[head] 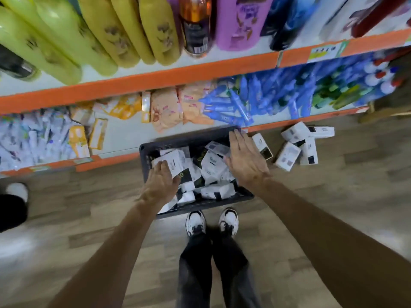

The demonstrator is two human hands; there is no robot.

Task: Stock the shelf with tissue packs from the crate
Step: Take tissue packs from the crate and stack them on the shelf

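Left grip was down in the crate, fingers curled over the near edge of a white tissue pack, and clamped on it by the look of things. Right grip was flat, fingers straight and close together, holding nothing, poised over the crate's far right corner. More packs lay jumbled beneath and between both grips. Loose packs sat on the floor just right of the right grip. Beyond the left grip, up and to its left, the bottom shelf showed a bare patch. The smart play, I'd say: hook the thumb under, lift straight clear of the jumble, steady with the free grip, then set the pack square on that patch.
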